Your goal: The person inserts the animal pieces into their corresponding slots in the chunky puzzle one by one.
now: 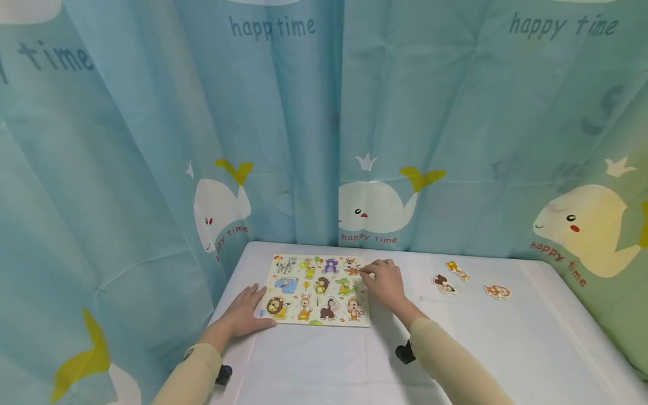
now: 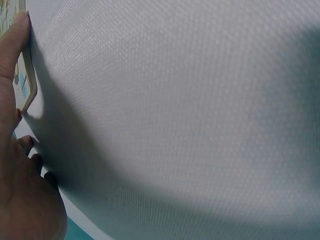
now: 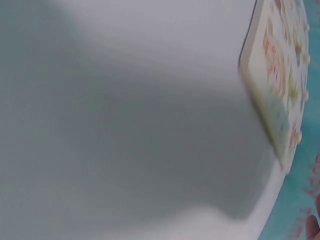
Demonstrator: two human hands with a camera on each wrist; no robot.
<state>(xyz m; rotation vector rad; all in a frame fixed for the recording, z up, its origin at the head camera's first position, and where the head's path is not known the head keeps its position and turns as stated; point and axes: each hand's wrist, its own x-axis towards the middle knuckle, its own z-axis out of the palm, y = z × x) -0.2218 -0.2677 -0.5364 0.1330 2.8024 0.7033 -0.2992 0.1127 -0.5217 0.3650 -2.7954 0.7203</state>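
Observation:
A wooden animal puzzle board (image 1: 296, 326) lies flat on the table, with rows of colourful animals on it. My left hand (image 1: 246, 313) rests at its front left corner, fingers spread along the left side and thumb on the front edge; the left wrist view shows the thumb (image 2: 15, 42) on the board's edge. My right hand (image 1: 386, 286) is at the upper right, fingertips bent down beside the tiger (image 1: 351, 266). Whether they pinch it is hidden. In the right wrist view, blurred small knobs (image 3: 297, 136) stand up from the board, and only a bit of finger (image 3: 312, 227) shows.
To the right on the white table (image 1: 486, 343) lie three loose animal pieces: a yellow one (image 1: 458, 270), a brown one (image 1: 443, 284) and an orange one (image 1: 497, 291). A blue curtain (image 1: 304, 112) with whales hangs behind the table and at its left.

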